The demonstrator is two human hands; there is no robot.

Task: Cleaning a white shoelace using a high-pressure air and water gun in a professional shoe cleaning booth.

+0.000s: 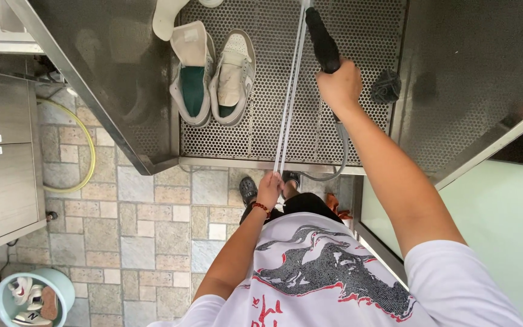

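Two white shoelaces run taut from the left hand at the near edge of the perforated metal surface up to its far edge; the left fingers are pressed together, pinching the lace ends just over the near rim. The right hand is over the middle of the surface, right of the laces, fingers wrapped tight around the black handle of a spray gun that points to the far edge, with a grey hose trailing down over the near rim. A pair of white and grey sneakers with green insoles lies at the far left corner of the surface, tongues pulled open, well apart from both hands. A dark scrub pad sits near the right edge. On the tiled floor at lower left stands a pale blue bucket holding more shoes.
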